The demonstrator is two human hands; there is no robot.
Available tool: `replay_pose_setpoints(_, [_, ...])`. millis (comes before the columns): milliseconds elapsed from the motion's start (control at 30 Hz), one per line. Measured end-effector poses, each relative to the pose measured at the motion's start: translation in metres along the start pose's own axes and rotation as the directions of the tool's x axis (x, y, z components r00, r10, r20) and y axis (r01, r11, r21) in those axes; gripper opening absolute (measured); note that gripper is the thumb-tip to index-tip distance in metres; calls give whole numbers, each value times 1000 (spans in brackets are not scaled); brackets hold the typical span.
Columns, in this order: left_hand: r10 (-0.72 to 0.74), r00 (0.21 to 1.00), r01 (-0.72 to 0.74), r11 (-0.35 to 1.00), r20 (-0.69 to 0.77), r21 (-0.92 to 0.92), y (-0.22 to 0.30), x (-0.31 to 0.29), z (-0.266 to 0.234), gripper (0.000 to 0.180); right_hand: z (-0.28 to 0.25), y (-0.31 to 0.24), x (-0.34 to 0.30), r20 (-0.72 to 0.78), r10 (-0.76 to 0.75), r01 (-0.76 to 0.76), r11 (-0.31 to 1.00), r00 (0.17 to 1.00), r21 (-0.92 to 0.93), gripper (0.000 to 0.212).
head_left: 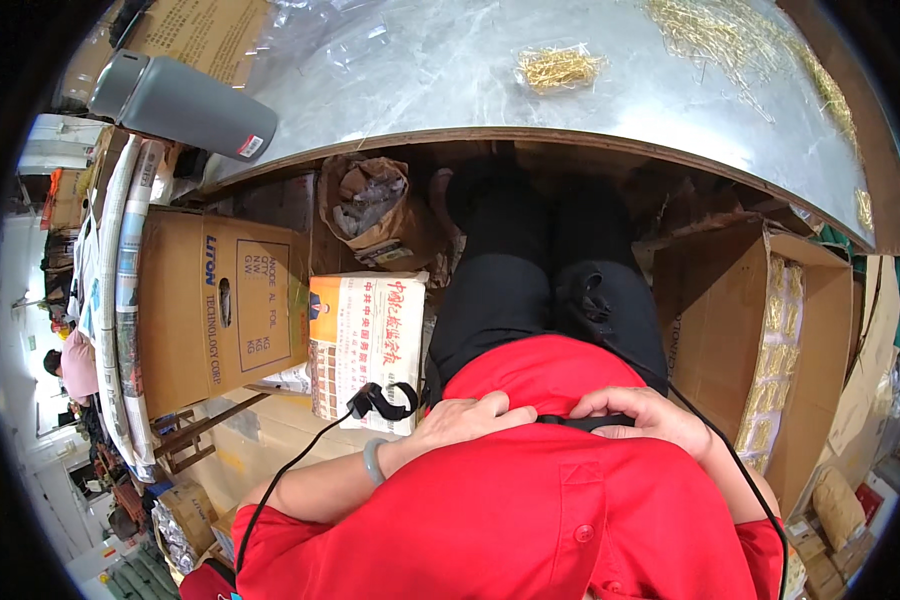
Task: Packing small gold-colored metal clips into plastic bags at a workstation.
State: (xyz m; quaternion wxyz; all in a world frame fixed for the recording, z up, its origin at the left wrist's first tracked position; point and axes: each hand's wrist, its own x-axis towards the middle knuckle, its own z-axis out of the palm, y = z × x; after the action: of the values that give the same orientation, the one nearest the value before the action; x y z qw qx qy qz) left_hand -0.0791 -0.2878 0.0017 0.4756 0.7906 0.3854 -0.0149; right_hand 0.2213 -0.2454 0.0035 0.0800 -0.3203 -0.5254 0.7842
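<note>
My left hand rests against the front of my red shirt at the waist, its fingers bent together. What they hold, if anything, is hidden. A pale bangle circles that wrist, and a black clip-like strap with a cable sits beside the hand. My right hand is closed, thumb and fingers pinching a dark band-like thing at the waist. This band runs between the two hands, and its left end meets my left fingertips. Its exact kind is not clear.
Ahead stands a grey table with a grey bottle and a pile of gold-coloured pins. Cardboard boxes flank my legs, one box left, another box right holding packets. A paper bag is under the table.
</note>
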Motion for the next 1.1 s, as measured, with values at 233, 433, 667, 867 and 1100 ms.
replay_pose_setpoints(233, [184, 973, -208, 960, -140, -186, -14, -2, 3, 38, 0, 7, 1, 53, 8, -6, 1000, 999, -29, 31])
replay_pose_setpoints(433, [39, 999, -39, 999, -30, 19, -2, -1, 1, 36, -4, -6, 5, 61, 45, -45, 999, 997, -2, 31])
replay_pose_setpoints(667, [16, 998, -14, 999, -65, 44, -6, 12, 7, 40, 4, -25, 46, 60, -74, 95, 822, 995, -562, 37])
replay_pose_setpoints(867, [158, 985, -163, 983, -64, -81, -21, -2, 5, 31, 10, -34, 52, 241, -45, 189, 764, 969, -617, 47])
replay_pose_setpoints(1100, [55, 995, -45, 992, -80, 115, 5, -1, -7, 32, 17, -33, 51, 110, -182, 210, 751, 977, -626, 40])
